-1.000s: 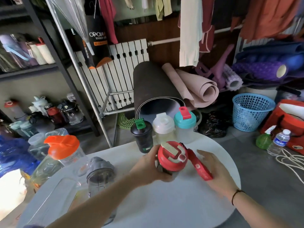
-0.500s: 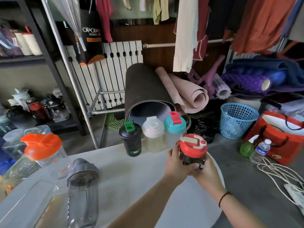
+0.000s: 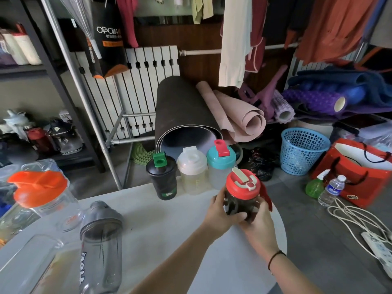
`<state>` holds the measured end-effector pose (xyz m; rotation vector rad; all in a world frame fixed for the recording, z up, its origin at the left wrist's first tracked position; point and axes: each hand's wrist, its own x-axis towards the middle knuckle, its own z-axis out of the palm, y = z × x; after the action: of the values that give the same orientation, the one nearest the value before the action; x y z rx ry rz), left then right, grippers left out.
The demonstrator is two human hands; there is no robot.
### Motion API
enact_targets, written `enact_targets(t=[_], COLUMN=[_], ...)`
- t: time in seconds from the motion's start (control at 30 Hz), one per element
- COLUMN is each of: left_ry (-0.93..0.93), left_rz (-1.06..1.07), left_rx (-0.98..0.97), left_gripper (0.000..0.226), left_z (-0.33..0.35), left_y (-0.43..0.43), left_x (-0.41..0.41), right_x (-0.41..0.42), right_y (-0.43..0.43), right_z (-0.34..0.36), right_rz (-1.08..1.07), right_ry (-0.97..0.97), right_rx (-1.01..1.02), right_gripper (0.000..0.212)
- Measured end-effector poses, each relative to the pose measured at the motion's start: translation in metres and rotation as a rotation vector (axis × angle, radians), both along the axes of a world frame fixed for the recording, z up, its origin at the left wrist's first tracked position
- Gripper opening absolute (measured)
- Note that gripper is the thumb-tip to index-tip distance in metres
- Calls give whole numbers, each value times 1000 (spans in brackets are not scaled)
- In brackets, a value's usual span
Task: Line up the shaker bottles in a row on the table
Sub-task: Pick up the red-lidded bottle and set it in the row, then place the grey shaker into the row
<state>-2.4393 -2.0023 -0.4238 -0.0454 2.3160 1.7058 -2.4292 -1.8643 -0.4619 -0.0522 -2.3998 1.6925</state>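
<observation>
A round white table (image 3: 161, 234) is seen from above. Along its far edge a row is formed by three upright shakers: a black shaker bottle with a green flip cap (image 3: 162, 179), a translucent shaker bottle with a white lid (image 3: 192, 170) just beside it, and a clear shaker bottle with a teal lid and red cap (image 3: 220, 164) next to that. A clear shaker with an orange lid (image 3: 45, 198) and a smoky grey shaker bottle (image 3: 101, 247) are recorded at the near left, well apart from the row. A dark shaker bottle with a red lid (image 3: 241, 193) is held upright just right of the teal-lidded one, near the table's right edge. It is gripped from both sides: left hand (image 3: 221, 213) and right hand (image 3: 259, 224), fingers curled closed around its body.
</observation>
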Motion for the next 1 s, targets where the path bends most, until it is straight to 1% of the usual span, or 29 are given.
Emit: enact_targets(t=[0.13,0.23,0.3,0.37,0.43,0.5,0.6,0.63,0.67,0.7,0.73,0.77,0.83,1.0], left_ry=[-2,-22,-24,-4,46,127,209,200,150,70,-18,-86,-146,-222], left_rz=[38,12,-23,-38,-12,66,258,311,357,404,449,492,572,717], left_rx=[-73,-117,-191,-281,-333,-404,-600,-689,-789,-875,-918,-912,-839,-702], left_gripper=[93,94,100,102,93,80,69,68,69,71,73,74,76,100], left_z=[0,2,4,7,14,26,43,46,48,49,49,48,43,37], left_y=[7,6,-1,-15,-36,-67,-124,-143,-159,-172,-182,-190,-201,-212], left_x=[-6,-5,3,16,34,53,79,86,93,100,106,112,120,128], right_x=[0,0,-1,-2,0,6,15,18,21,25,28,31,38,57], right_y=[0,3,6,9,9,7,3,1,-1,-3,-4,-6,-11,-30], right_z=[-2,-5,-10,-17,-25,-30,-30,-28,-27,-25,-23,-21,-16,-11], right_rz=[-2,0,21,27,-1,-50,-104,-95,-80,-65,-57,-48,-42,-4], right_ry=[-20,-31,-45,-61,-76,-87,-137,-151,-173,-201,-230,-251,-281,-359], right_rx=[-31,26,96,189,385,550,664,705,744,787,824,854,878,856], right_gripper=[67,57,54,65,76,83,91,91,91,91,90,89,88,95])
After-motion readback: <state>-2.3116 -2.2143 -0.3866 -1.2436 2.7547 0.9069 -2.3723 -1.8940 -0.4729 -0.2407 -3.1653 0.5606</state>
